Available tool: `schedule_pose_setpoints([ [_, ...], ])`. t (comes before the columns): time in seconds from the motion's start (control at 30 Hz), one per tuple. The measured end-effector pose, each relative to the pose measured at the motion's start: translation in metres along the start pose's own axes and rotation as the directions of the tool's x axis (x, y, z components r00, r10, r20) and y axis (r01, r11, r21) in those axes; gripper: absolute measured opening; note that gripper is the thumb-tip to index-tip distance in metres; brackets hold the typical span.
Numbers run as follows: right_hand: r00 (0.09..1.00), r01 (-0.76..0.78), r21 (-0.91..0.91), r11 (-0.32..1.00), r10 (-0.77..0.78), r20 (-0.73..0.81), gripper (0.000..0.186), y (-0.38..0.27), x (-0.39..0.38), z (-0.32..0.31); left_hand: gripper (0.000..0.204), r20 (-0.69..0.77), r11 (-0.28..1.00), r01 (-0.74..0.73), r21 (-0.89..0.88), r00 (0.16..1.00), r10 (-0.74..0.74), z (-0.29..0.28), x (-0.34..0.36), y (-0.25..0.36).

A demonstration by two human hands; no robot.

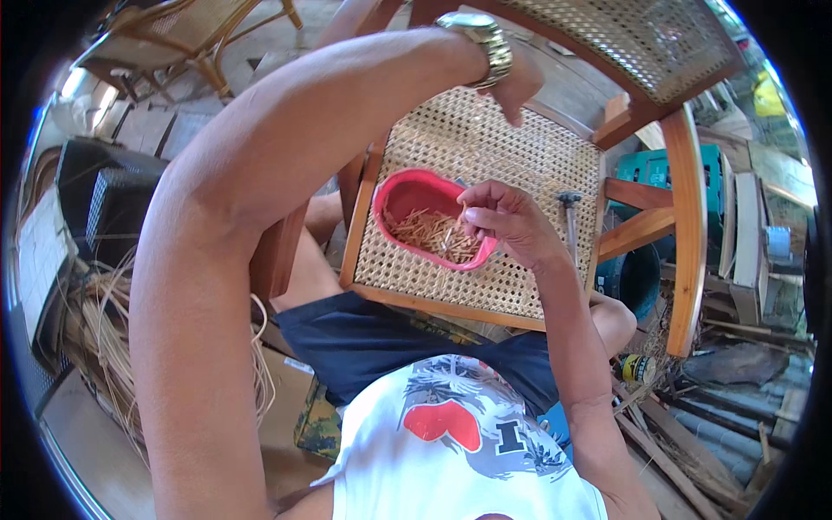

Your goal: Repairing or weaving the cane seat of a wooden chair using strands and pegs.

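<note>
A wooden chair with a woven cane seat [416, 130] stands before me. On the seat rests a red oval tub [394, 186] holding many short thin wooden pegs [433, 234]. My right hand [511, 221] is over the tub's right side, thumb and fingertips pinched together; what they hold is too small to make out. A small hammer [569, 208] lies on the cane to the right of that hand. My left arm, with a gold watch [490, 48], arches over the chair's left side. My left hand [517, 84] hangs over the seat's far part, its fingers mostly hidden.
The cane backrest [641, 43] and a wooden leg [685, 234] rise at the right. Beyond them are a teal case [646, 166] and a dark bucket [641, 282]. Cane strands [100, 347] pile up at the left; another chair [173, 43] stands at the far left.
</note>
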State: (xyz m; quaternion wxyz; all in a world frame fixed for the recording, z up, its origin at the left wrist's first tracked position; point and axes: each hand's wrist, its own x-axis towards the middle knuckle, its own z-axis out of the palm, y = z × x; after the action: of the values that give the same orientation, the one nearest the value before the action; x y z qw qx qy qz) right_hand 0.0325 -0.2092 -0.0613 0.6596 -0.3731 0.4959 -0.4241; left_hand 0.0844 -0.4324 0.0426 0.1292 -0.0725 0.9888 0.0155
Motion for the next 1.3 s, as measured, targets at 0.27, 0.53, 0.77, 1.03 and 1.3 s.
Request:
schedule_pose_setpoints([
  [0.27, 0.88, 0.41, 0.409, 0.815, -0.237, -0.411, 0.044, -0.047, -0.034, -0.046, 0.065, -0.183, 0.843, -0.294, -0.45, 0.955, 0.235, -0.002, -0.007, 0.03],
  [0.53, 0.818, 0.544, 0.47, 0.695, -0.314, -0.482, 0.043, -0.069, -0.051, -0.055, 0.051, -0.322, 0.591, -0.338, -0.733, 0.937, 0.136, -0.028, -0.018, 0.066],
  [0.77, 0.819, 0.529, 0.441, 0.725, -0.298, -0.491, 0.046, -0.067, -0.057, -0.057, 0.044, -0.329, 0.569, -0.358, -0.741, 0.931, 0.158, -0.024, -0.017, 0.073],
  [1.03, 0.838, 0.493, 0.438, 0.751, -0.276, -0.47, 0.046, -0.071, -0.058, -0.056, 0.035, -0.449, 0.787, -0.419, -0.452, 0.869, 0.205, -0.027, -0.02, 0.08],
  [1.3, 0.856, 0.421, 0.353, 0.836, -0.236, -0.46, 0.047, -0.083, -0.068, -0.072, 0.03, -0.527, 0.849, -0.407, -0.338, 0.829, 0.188, -0.029, -0.023, 0.078],
])
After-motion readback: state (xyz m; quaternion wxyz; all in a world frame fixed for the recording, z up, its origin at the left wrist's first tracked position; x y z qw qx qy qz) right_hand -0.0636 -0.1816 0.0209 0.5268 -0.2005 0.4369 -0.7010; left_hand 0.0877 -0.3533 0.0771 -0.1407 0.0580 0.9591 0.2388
